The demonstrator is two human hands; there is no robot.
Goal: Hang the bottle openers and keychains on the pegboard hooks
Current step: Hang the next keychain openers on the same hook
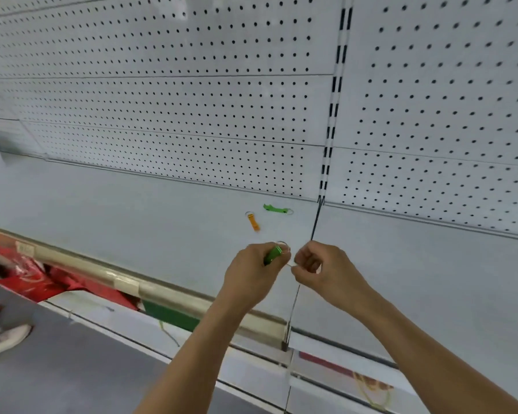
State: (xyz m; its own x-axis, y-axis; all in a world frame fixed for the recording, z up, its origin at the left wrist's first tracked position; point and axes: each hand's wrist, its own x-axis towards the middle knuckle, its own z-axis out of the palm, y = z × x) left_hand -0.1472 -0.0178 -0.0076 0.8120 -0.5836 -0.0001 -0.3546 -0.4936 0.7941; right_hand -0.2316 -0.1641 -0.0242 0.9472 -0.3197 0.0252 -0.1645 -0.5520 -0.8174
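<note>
My left hand point(256, 271) grips a green bottle opener point(272, 254) with a metal key ring point(282, 244) at its top end. Close beside it, my right hand point(317, 268) has its fingers curled and pinches a thin wire-like piece point(288, 264) between the two hands; what that piece is I cannot tell. On the white shelf point(132, 210) behind lie an orange bottle opener point(253, 222) and another green bottle opener point(275, 208), each with a ring. The white pegboard point(192, 100) rises behind the shelf. No hooks show on it.
A slotted upright point(331, 115) divides the pegboard into two panels. The shelf has a beige front rail point(162, 289). Below it sit red and green packages point(81, 286). A shoe point(3, 339) stands on the grey floor at lower left.
</note>
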